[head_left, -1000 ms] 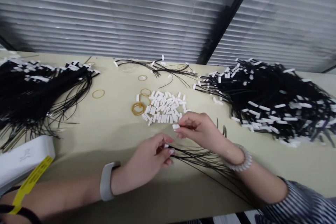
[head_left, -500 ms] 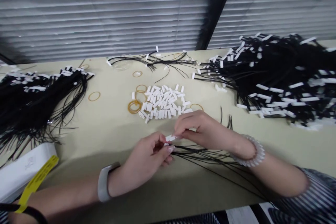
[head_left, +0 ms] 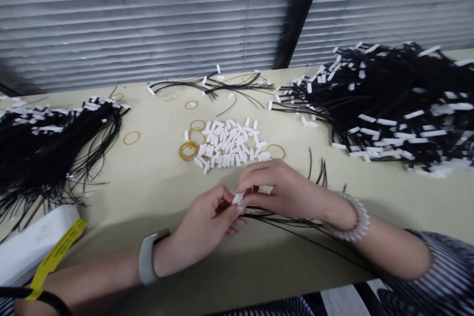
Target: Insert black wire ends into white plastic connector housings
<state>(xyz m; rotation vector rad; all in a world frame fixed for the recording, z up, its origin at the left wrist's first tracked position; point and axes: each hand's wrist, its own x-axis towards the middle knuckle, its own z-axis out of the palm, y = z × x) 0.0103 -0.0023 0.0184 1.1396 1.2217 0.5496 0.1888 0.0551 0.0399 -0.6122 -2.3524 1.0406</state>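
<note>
Just on the near side of the pile of loose white connector housings (head_left: 227,144), the left hand (head_left: 203,224) pinched a thin bunch of black wires (head_left: 283,220) near its end, probably to steady it, while the right hand (head_left: 283,186) gripped a white connector piece (head_left: 237,199) there between its fingertips. The wires trailed toward the pile's near right, presumably away from the pinch; a heaped wire bundle (head_left: 392,94) lay farther right, perhaps set apart against tangling.

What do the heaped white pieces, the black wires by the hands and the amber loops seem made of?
White pieces: probably hard plastic, matte; crisp edges, even colour.
Black wires: likely plastic- or rubber-coated, fairly dull; thin, smoothly curving, evenly black.
Amber loops: likely rubber, finish unclear; thin, band-like closed rings.
</note>
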